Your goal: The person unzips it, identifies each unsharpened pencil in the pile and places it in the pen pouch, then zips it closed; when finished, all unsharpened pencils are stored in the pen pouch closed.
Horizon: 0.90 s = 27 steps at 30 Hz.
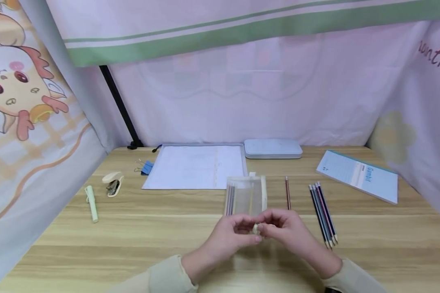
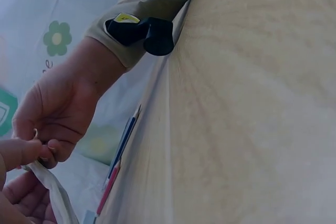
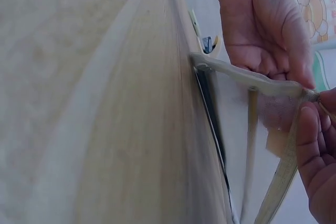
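A clear pencil pouch (image 1: 246, 195) lies lengthwise on the wooden desk (image 1: 132, 236), with dark pencils (image 1: 230, 199) inside along its left side. Both hands meet at its near end. My left hand (image 1: 243, 232) pinches the pouch's edge from the left and my right hand (image 1: 275, 228) pinches it from the right. In the right wrist view the left hand (image 3: 262, 30) holds the pouch's rim (image 3: 247, 74) against the right fingertips (image 3: 315, 145). The left wrist view shows the right hand (image 2: 58, 108) gripping the rim (image 2: 50, 184).
A single pencil (image 1: 287, 193) and a row of several pencils (image 1: 322, 213) lie right of the pouch. A notebook (image 1: 359, 175), grey case (image 1: 273, 148) and white folder (image 1: 196, 167) sit further back. Stapler (image 1: 113, 183), green pen (image 1: 92, 198) and blue clips (image 1: 145, 167) lie left.
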Each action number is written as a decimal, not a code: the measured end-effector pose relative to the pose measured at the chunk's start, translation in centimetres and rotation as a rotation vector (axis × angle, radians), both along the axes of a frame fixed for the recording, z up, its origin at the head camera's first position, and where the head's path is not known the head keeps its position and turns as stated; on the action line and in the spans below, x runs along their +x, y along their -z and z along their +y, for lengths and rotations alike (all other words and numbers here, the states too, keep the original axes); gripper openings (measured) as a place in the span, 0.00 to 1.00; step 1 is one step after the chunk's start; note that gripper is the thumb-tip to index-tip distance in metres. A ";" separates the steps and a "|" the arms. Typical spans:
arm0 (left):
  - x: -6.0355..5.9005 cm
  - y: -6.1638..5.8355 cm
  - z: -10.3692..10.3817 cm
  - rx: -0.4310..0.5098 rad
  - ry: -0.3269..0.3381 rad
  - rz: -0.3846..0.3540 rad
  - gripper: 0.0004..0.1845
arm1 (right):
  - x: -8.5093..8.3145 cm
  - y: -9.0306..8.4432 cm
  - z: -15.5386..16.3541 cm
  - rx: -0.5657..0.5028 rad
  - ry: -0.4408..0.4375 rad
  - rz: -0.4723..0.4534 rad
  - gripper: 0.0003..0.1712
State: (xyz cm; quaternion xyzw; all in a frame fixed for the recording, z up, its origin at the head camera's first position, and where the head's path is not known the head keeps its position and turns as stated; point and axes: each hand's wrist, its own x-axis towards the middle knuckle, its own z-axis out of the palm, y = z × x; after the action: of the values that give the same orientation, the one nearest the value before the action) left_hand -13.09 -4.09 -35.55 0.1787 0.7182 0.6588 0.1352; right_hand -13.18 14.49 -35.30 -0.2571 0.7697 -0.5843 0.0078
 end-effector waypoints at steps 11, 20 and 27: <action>-0.2 0.4 0.3 -0.005 0.007 0.033 0.08 | -0.5 -0.9 1.2 0.067 -0.021 -0.089 0.07; -0.3 0.0 0.1 -0.030 0.018 0.115 0.08 | -0.9 -1.8 1.8 0.114 -0.036 -0.127 0.05; -0.2 -0.5 -0.3 -0.025 0.017 0.168 0.08 | -1.4 -2.0 2.3 0.165 -0.005 -0.161 0.07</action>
State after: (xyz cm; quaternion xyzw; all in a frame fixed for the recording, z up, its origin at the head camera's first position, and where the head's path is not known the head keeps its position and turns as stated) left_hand -13.32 -4.37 -35.03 0.2378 0.7336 0.6314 0.0821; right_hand -14.60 16.78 -33.31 -0.2098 0.8114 -0.5376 0.0924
